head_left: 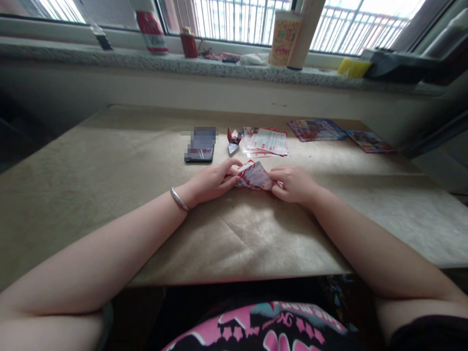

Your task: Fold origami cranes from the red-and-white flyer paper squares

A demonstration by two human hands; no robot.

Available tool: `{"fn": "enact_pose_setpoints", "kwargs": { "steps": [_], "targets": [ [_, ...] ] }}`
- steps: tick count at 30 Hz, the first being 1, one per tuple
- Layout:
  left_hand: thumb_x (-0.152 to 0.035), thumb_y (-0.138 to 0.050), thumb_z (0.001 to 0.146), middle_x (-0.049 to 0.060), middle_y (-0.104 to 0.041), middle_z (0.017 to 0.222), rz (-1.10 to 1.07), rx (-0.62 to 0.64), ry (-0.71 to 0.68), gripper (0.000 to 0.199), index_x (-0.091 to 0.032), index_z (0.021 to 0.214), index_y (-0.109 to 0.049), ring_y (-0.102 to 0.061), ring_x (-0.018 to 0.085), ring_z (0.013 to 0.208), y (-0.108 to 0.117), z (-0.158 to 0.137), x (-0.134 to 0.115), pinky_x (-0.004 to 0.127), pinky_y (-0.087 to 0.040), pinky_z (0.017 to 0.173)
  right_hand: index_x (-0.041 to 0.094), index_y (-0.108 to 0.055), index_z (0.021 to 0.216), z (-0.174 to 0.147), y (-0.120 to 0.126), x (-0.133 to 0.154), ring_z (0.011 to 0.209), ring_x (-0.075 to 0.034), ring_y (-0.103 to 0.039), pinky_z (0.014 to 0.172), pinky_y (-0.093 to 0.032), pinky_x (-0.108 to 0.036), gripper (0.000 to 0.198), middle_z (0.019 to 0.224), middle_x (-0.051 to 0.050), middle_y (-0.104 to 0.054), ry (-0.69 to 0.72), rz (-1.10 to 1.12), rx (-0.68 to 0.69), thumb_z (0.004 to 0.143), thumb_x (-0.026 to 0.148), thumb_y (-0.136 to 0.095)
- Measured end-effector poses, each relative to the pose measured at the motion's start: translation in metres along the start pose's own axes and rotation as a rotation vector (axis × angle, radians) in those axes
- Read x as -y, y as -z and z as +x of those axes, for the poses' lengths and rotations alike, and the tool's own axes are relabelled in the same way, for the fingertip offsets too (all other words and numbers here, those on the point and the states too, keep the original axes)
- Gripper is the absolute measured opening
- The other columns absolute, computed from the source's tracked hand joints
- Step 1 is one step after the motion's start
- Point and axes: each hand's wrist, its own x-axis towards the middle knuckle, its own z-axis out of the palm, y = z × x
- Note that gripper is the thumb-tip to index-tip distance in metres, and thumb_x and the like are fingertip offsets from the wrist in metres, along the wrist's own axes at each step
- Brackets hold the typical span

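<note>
A partly folded sheet of printed paper [255, 176], red, white and pale violet, is held between my two hands just above the tabletop. My left hand [215, 181], with a silver bangle on its wrist, pinches the paper's left edge between thumb and fingers. On the opposite side, my right hand [294, 183] grips the right corner with curled fingers. Just beyond the paper lie a small folded paper figure [234, 141] and a loose stack of printed sheets [266, 141]. The underside of the held paper is hidden.
A phone-like dark device [201, 145] lies left of the paper figure. Colourful printed leaflets [317, 130] rest at the table's [109, 195] back right. Along the stone windowsill [219, 68] stand a red-and-white can [151, 31], a patterned cup [283, 39] and a yellow item [354, 68].
</note>
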Motion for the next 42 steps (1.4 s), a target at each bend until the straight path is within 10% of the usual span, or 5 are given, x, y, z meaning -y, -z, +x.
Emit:
{"fn": "enact_pose_setpoints", "kwargs": {
  "steps": [11,22,42],
  "targets": [
    [-0.031,-0.053,0.093,0.009,-0.07,0.114,0.004,-0.081,-0.025,0.049,-0.019,0.139,-0.042,-0.069,0.018,0.097,-0.008,0.003,0.008,0.031,-0.056,0.084,0.021,-0.063,0.104,0.004,-0.012,0.005,0.065,-0.016,-0.057,0.059,-0.036,-0.027,0.024,0.079,-0.003,-0.07,-0.347,0.209,-0.105,0.088,0.038,-0.056],
    [-0.021,-0.049,0.096,0.016,-0.038,0.149,0.161,-0.154,-0.214,0.03,-0.017,0.123,-0.06,-0.051,0.026,0.129,-0.01,0.005,0.005,0.044,-0.049,0.107,0.023,-0.072,0.101,0.009,-0.02,0.002,0.068,-0.014,-0.056,0.064,-0.041,-0.027,0.02,0.083,-0.003,-0.07,-0.32,0.36,-0.076,0.087,0.029,-0.059],
    [-0.018,-0.053,0.092,0.014,-0.046,0.145,0.238,-0.098,-0.293,0.038,-0.019,0.13,-0.057,-0.052,0.026,0.129,-0.012,0.005,-0.003,0.043,-0.048,0.107,0.019,-0.07,0.106,0.011,-0.023,-0.01,0.091,-0.022,-0.06,0.087,-0.045,-0.037,0.028,0.101,-0.01,-0.069,-0.234,0.194,-0.18,0.091,0.037,-0.055]
  ]
}}
